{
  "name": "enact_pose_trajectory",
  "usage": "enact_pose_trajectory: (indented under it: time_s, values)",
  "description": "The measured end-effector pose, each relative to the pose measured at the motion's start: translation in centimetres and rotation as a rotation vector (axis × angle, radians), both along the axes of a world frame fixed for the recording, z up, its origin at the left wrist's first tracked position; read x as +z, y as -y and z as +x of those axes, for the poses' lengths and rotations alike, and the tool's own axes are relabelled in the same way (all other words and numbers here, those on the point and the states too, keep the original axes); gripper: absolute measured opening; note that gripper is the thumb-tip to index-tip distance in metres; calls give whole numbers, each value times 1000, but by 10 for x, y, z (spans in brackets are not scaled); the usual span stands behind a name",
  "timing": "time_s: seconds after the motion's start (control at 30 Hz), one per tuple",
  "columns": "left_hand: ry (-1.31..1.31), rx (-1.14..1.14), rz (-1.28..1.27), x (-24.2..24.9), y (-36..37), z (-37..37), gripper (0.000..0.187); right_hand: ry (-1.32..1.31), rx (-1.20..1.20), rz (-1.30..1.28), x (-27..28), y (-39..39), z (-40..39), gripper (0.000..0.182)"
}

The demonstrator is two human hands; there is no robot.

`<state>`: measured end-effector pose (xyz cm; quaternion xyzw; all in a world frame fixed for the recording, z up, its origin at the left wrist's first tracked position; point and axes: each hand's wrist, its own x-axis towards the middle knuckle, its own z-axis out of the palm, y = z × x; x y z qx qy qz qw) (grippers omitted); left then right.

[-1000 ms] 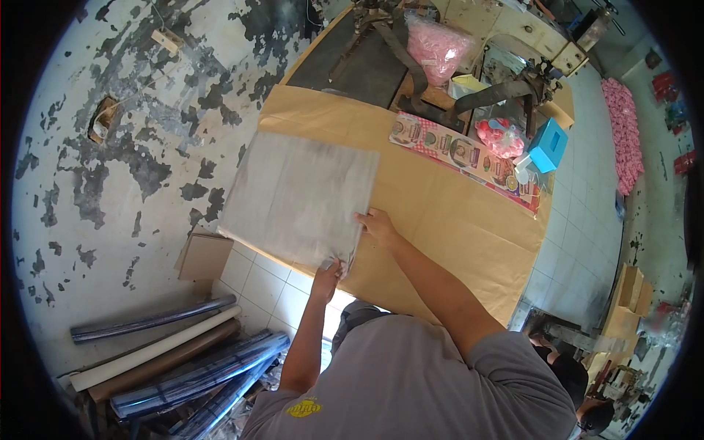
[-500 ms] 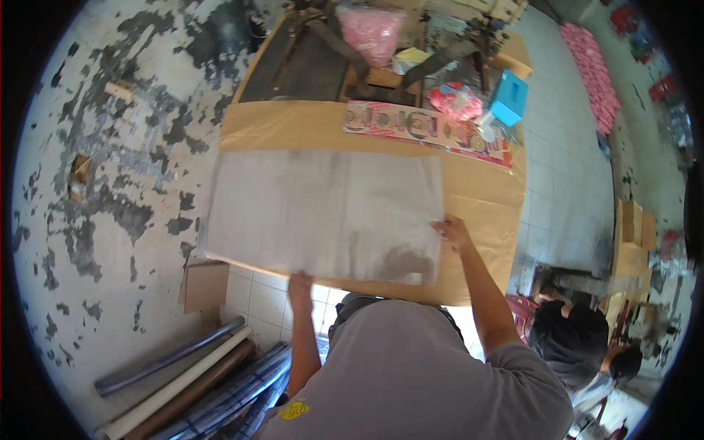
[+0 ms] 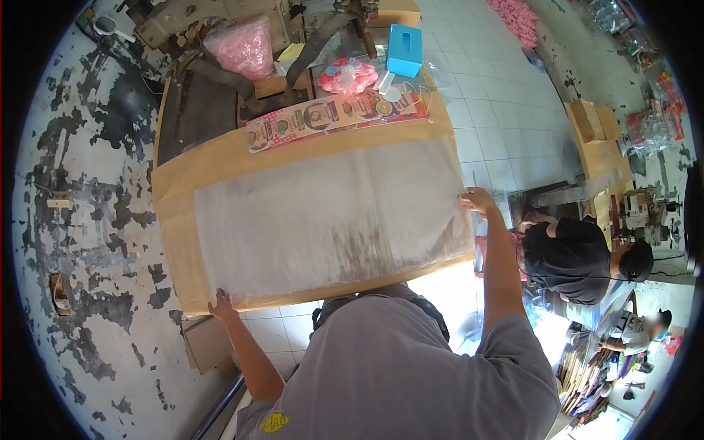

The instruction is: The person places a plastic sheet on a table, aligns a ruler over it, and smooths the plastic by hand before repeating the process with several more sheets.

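Note:
A large translucent plastic sheet [image 3: 315, 213] lies across the brown paper-covered table [image 3: 176, 191], with dark streaks showing near its front middle. At the sheet's near left corner is my left hand [image 3: 221, 304], its fingers at the edge, thumb and fingertips apart. My right hand [image 3: 477, 200] pinches the sheet's right edge. Behind the sheet lies a long printed strip [image 3: 330, 115] with pink and red patterns.
A blue box [image 3: 405, 50], a pink-and-white bundle [image 3: 347, 75] and a bag of pink material [image 3: 244, 48] stand at the table's back, near dark metal arms. At right, a person in black [image 3: 568, 257] sits; another person [image 3: 645, 334] is farther off.
My left hand has moved left along the near edge to the sheet's corner. The sheet now lies farther right on the table, and the camera view has turned.

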<state>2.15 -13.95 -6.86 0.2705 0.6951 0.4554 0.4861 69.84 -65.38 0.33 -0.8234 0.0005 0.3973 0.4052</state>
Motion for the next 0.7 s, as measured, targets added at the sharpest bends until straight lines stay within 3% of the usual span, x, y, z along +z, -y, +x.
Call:
enact_pose_trajectory:
  time_s: [0.03,0.13,0.23,0.3,0.33,0.37,0.43,0.47,0.57,0.7]
  values:
    - [-22,19,18,3,1,-1,79,-13,3,11,1,2,3,21]
    - [37,-33,97,9,4,-7,65,-4,54,-76,7,2,8,24]
    - [-1101,-744,378,-48,-31,-72,50,-21,-25,-18,-9,7,8,28]
    - [-1119,-676,339,6,-24,-33,42,22,-26,-24,-9,7,5,25]
    - [-1116,-769,485,-9,-38,-41,46,0,-28,-8,-12,9,7,25]
    - [-946,-763,513,-8,-42,-31,44,-21,-117,55,-11,7,2,27]
    - [-1049,-857,508,9,-60,-6,42,-22,-148,64,-5,2,-3,34]
    - [-967,-838,452,15,-67,6,40,-49,-48,-5,-13,5,5,66]
    - [-792,-862,340,17,-99,22,35,-20,-37,-9,-12,1,3,36]
    - [-703,-893,188,10,-125,20,26,-26,-12,-13,-10,-1,0,22]
